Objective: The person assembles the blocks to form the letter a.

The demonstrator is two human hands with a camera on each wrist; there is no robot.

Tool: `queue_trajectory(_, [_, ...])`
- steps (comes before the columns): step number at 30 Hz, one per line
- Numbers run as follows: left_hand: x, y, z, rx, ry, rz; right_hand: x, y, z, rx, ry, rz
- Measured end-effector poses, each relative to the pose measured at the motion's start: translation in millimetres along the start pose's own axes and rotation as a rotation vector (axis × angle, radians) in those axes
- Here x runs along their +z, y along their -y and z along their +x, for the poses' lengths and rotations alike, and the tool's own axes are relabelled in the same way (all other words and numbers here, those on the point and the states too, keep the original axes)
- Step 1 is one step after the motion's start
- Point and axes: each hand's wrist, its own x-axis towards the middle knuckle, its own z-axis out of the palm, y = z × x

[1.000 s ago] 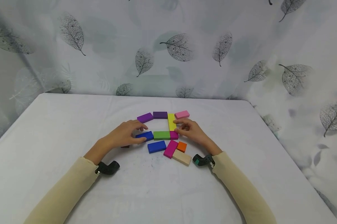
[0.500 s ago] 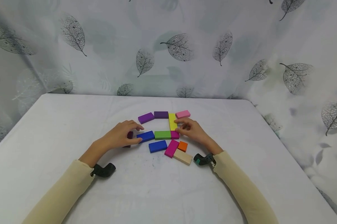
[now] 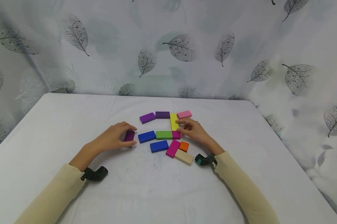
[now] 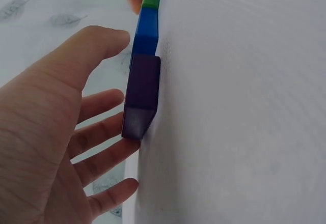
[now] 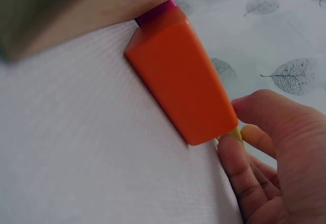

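Observation:
In the head view my left hand [image 3: 115,137] is spread around a dark purple block [image 3: 129,136], which lies between the thumb and fingers. The left wrist view shows the thumb tip standing apart from this block and the fingers relaxed along its other side. My right hand [image 3: 193,130] rests against the right side of a yellow block [image 3: 173,122], its fingertips touching it, the thumb close to a small magenta block [image 3: 176,135]. A green block [image 3: 164,135] and a blue block [image 3: 147,137] continue that row leftward. In the right wrist view an orange block [image 5: 183,81] partly hides the fingertips.
A violet block [image 3: 147,118], a deep purple block [image 3: 162,115] and a pink block [image 3: 184,114] lie at the back. Nearer lie a second blue block [image 3: 159,146], a longer magenta block [image 3: 173,148] and a beige block [image 3: 184,157]. White cloth [image 3: 146,193] covers the table.
My left hand has moved left, away from the blue block at the row's end, and is now around the dark purple block, which shows more fully. The right hand stays by the yellow block.

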Motion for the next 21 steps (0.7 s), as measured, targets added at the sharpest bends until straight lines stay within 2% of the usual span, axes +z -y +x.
queue_trajectory(7, [1.8,8.5,-10.5,-0.022,0.016,-0.057,1,0,-1.9,-0.008,0.018,-0.023])
queue_trajectory(12, [1.4,16.6,-15.3,0.012,0.022,-0.125,2,0,-1.9,0.012,0.020,-0.027])
queue_trajectory(21, [-3.8,24.0,-13.7,0.057,0.024,-0.181,1,0,-0.1,0.029,0.004,-0.010])
